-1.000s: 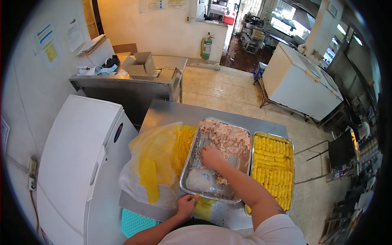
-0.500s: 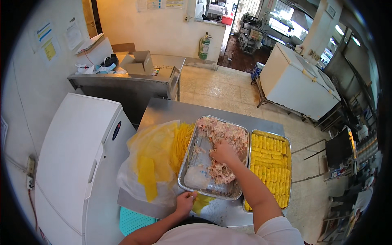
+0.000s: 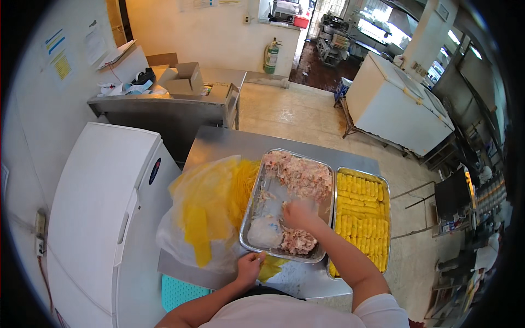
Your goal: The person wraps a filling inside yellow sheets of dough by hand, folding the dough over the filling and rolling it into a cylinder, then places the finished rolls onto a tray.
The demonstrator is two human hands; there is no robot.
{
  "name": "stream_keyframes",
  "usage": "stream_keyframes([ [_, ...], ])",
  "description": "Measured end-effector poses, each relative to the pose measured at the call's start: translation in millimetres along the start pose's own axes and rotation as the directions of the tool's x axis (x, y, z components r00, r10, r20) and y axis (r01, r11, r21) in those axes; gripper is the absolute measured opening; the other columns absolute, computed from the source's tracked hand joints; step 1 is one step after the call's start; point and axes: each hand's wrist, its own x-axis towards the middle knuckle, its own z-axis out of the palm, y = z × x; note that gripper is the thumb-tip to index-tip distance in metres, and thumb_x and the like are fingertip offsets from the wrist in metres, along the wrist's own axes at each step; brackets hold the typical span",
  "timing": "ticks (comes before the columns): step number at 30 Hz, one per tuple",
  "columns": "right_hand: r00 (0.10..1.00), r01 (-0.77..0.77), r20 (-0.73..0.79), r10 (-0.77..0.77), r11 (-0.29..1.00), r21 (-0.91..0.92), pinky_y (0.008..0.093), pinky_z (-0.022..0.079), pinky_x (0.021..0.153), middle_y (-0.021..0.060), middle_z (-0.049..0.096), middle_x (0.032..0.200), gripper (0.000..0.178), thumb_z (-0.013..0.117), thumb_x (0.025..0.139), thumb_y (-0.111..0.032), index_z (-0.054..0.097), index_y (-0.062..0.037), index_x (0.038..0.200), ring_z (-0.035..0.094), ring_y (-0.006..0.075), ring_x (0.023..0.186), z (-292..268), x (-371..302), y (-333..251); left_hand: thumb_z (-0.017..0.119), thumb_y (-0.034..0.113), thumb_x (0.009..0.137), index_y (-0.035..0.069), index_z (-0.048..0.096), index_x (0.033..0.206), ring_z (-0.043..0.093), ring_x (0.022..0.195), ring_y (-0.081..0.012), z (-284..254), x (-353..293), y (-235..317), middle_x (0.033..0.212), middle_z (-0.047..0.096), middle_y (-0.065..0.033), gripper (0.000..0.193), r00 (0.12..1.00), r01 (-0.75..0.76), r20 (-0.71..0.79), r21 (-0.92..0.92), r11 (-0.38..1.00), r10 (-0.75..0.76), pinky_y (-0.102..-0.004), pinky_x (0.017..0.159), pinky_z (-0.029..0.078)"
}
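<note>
A metal tray (image 3: 245,224) holds pinkish ground meat filling (image 3: 301,176), most of it along the far side. A separate clump of meat filling (image 3: 298,241) lies at the tray's near end, beside a clear plastic bag (image 3: 264,232). My right hand (image 3: 301,214) is inside the tray, between the two portions. Motion smears its fingers. My left hand (image 3: 250,266) is closed at the tray's near left corner, fingertips by a yellow wrapper sheet (image 3: 272,268); whether it grips the sheet or the rim is unclear.
A second tray (image 3: 389,218) at the right holds rows of yellow rolls (image 3: 358,218). Left of the meat tray, a plastic bag (image 3: 180,240) covers yellow wrapper sheets (image 3: 198,232) on the steel table (image 3: 219,141). A white freezer (image 3: 98,213) stands close at the left.
My right hand has come slightly nearer me. The near meat is now a compact clump, split from the far mass by a gap. My left hand stays at the corner.
</note>
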Motion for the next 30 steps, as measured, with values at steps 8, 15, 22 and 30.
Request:
stream_keyframes([
  [8, 0.941, 0.124, -0.336, -0.031, 0.958, 0.26, 0.0547, 0.057, 0.094, 0.0228, 0.075, 0.107, 0.027, 0.063, 0.095, -0.023, 0.08, -0.0028, 0.105, 0.072, 0.0426, 0.104, 45, 107, -23, 0.074, 0.02, 0.106, -0.003, 0.078, 0.099, 0.066, 0.077, -0.0122, 11, -10, 29, 0.089, 0.076, -0.0065, 0.024, 0.997, 0.07, -0.026, 0.122, 0.99, -0.067, -0.032, 0.069, 0.054],
  [15, 0.804, 0.58, 0.109, -0.584, 0.812, 0.066, 0.0513, 0.059, 0.093, 0.0176, 0.075, 0.113, 0.02, 0.065, 0.092, -0.02, 0.08, -0.0082, 0.099, 0.071, 0.0398, 0.106, 66, 70, -10, 0.074, 0.021, 0.107, -0.001, 0.078, 0.099, 0.062, 0.074, -0.0088, 3, 1, -3, 0.087, 0.074, -0.0024, 0.024, 1.0, 0.003, 0.009, 0.042, 0.999, -0.003, -0.0294, 0.066, 0.052],
  [22, 0.775, 0.556, 0.462, -0.431, 0.813, -0.175, 0.0535, 0.06, 0.086, 0.0154, 0.073, 0.108, 0.017, 0.069, 0.09, -0.019, 0.078, -0.0072, 0.098, 0.072, 0.0397, 0.102, 45, 21, 43, 0.074, 0.02, 0.106, -0.001, 0.076, 0.095, 0.063, 0.074, -0.0098, 8, -6, 17, 0.087, 0.074, -0.0031, 0.024, 0.999, 0.04, 0.012, 0.024, 0.999, -0.04, -0.0298, 0.067, 0.051],
  [30, 0.85, 0.52, -0.163, -0.501, 0.848, 0.106, 0.0504, 0.06, 0.092, 0.0171, 0.074, 0.112, 0.019, 0.069, 0.087, -0.017, 0.083, -0.0086, 0.097, 0.071, 0.039, 0.112, 48, 18, 24, 0.074, 0.018, 0.106, 0.0, 0.076, 0.095, 0.061, 0.075, -0.0106, 7, -4, 10, 0.086, 0.072, -0.0027, 0.021, 0.999, 0.033, 0.018, -0.021, 0.999, -0.032, -0.03, 0.067, 0.049],
])
